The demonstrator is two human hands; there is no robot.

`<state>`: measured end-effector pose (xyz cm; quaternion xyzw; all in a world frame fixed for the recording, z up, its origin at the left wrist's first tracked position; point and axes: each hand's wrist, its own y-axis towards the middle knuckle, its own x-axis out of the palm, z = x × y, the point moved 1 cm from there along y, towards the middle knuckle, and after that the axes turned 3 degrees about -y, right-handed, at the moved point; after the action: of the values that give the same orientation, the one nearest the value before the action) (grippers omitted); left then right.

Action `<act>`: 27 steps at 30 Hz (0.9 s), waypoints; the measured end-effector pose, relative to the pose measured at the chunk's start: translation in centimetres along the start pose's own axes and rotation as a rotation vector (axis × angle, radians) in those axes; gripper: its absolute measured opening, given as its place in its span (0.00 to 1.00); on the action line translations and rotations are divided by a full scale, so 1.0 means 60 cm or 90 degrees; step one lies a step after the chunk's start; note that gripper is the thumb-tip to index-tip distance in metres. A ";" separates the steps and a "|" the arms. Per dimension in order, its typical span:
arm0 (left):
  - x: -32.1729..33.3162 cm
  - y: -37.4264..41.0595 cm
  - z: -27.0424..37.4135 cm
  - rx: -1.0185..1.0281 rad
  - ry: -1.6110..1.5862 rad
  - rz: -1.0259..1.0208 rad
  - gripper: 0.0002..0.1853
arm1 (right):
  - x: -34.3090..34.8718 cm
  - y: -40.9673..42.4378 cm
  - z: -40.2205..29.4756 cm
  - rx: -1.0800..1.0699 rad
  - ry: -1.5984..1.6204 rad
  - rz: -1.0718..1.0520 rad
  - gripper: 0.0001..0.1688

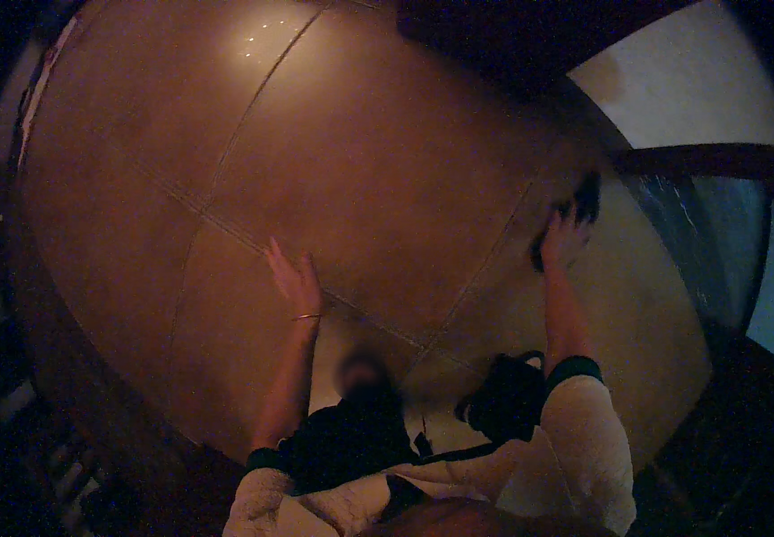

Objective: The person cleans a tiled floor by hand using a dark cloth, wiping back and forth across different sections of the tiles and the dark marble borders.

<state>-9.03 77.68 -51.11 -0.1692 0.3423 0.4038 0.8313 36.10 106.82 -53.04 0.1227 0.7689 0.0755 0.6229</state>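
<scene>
My left hand (296,275) hangs over the tiled floor (360,181) with its fingers apart and nothing in it. A thin bracelet (306,317) circles that wrist. On the right, my right hand (565,241) is closed around a dark object (587,196), which sticks out past the fingers on both sides. Blur and dim light hide what kind of object it is. Below my hands are my dark trouser legs (353,436), with a blurred foot (360,370) at the left one. Beside the right leg, a dark item with a loop (508,389) is hard to make out.
Grout lines (246,235) cross the floor, and a light reflects (266,43) off it at the top. Dark furniture (488,40) juts in at the upper right, by a pale panel (696,80). A bluish, glossy surface (716,235) borders the right side. Dark clutter (58,456) lines the lower left.
</scene>
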 end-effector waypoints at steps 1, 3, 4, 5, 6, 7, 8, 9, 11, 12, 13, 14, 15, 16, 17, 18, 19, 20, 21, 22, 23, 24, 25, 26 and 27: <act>0.000 0.012 -0.001 -0.041 0.022 -0.001 0.40 | -0.028 -0.025 0.026 0.172 -0.124 -0.113 0.36; -0.010 0.028 -0.011 -0.035 0.004 0.020 0.40 | -0.045 -0.080 -0.022 0.177 -0.175 -0.120 0.35; -0.018 0.029 -0.020 -0.108 0.026 0.002 0.40 | -0.050 -0.115 -0.073 0.125 -0.174 -0.126 0.35; -0.025 0.030 -0.029 -0.106 0.011 0.007 0.40 | -0.050 -0.157 -0.138 0.060 -0.165 -0.152 0.34; -0.034 0.025 -0.039 -0.150 0.018 -0.009 0.40 | -0.049 -0.210 -0.211 -0.015 -0.131 -0.203 0.34; -0.043 0.021 -0.050 -0.136 0.019 -0.009 0.40 | -0.050 -0.272 -0.286 -0.095 -0.074 -0.270 0.33; -0.057 0.009 -0.061 -0.154 0.020 -0.005 0.40 | -0.056 -0.347 -0.357 -0.170 0.007 -0.361 0.33; -0.071 -0.012 -0.069 -0.113 0.016 0.010 0.40 | -0.068 -0.431 -0.415 -0.238 0.099 -0.474 0.33; -0.086 -0.034 -0.082 -0.046 0.005 0.023 0.41 | -0.079 -0.575 -0.505 -0.605 0.042 -0.376 0.34; -0.091 -0.038 -0.080 -0.024 0.003 0.024 0.41 | -0.074 -0.623 -0.539 -0.835 -0.057 -0.275 0.37; -0.097 -0.043 -0.090 -0.051 0.015 0.008 0.41 | -0.046 -0.652 -0.567 -0.813 0.030 -0.201 0.35; -0.093 -0.044 -0.078 0.012 0.003 0.020 0.42 | -0.025 -0.648 -0.592 -0.808 0.118 -0.190 0.34; -0.100 -0.048 -0.086 0.026 0.008 0.014 0.42 | -0.006 -0.664 -0.615 -0.817 0.155 -0.199 0.32; -0.090 -0.050 -0.071 0.079 0.023 -0.001 0.42 | 0.014 -0.634 -0.609 -0.781 0.219 -0.210 0.31; -0.091 -0.054 -0.076 0.029 0.029 -0.002 0.43 | 0.031 -0.613 -0.625 -0.764 0.225 -0.243 0.29; -0.079 -0.061 -0.064 0.026 0.052 -0.016 0.43 | 0.043 -0.571 -0.638 -0.727 0.275 -0.242 0.28; -0.074 -0.067 -0.058 0.026 0.073 -0.029 0.44 | 0.054 -0.520 -0.657 -0.687 0.227 -0.282 0.26; -0.063 -0.077 -0.048 0.031 0.134 -0.051 0.45 | 0.059 -0.464 -0.674 -0.634 0.228 -0.322 0.25; -0.052 -0.085 -0.036 0.037 0.193 -0.074 0.46 | 0.060 -0.407 -0.682 -0.563 0.186 -0.247 0.26; -0.036 -0.093 -0.027 0.000 0.282 -0.129 0.47 | 0.064 -0.344 -0.677 -0.501 0.140 -0.266 0.28; -0.019 -0.093 -0.005 0.047 0.264 -0.120 0.49 | 0.062 -0.266 -0.662 -0.434 0.135 -0.164 0.28; -0.005 -0.091 0.003 0.059 0.269 -0.140 0.50 | 0.063 -0.224 -0.636 -0.365 0.081 -0.155 0.27; 0.007 -0.085 0.019 0.072 0.277 -0.158 0.51 | 0.057 -0.192 -0.595 -0.334 0.110 -0.120 0.27; 0.020 -0.073 0.028 0.069 0.280 -0.179 0.53 | 0.054 -0.163 -0.542 -0.294 0.111 -0.154 0.27; 0.025 -0.063 0.038 0.070 0.287 -0.195 0.54 | 0.042 -0.152 -0.480 -0.304 0.102 -0.124 0.28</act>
<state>-4.40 77.44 -50.55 -0.2591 0.5106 0.2062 0.7935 6.64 99.84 -51.75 -0.1086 0.7841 0.2042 0.5759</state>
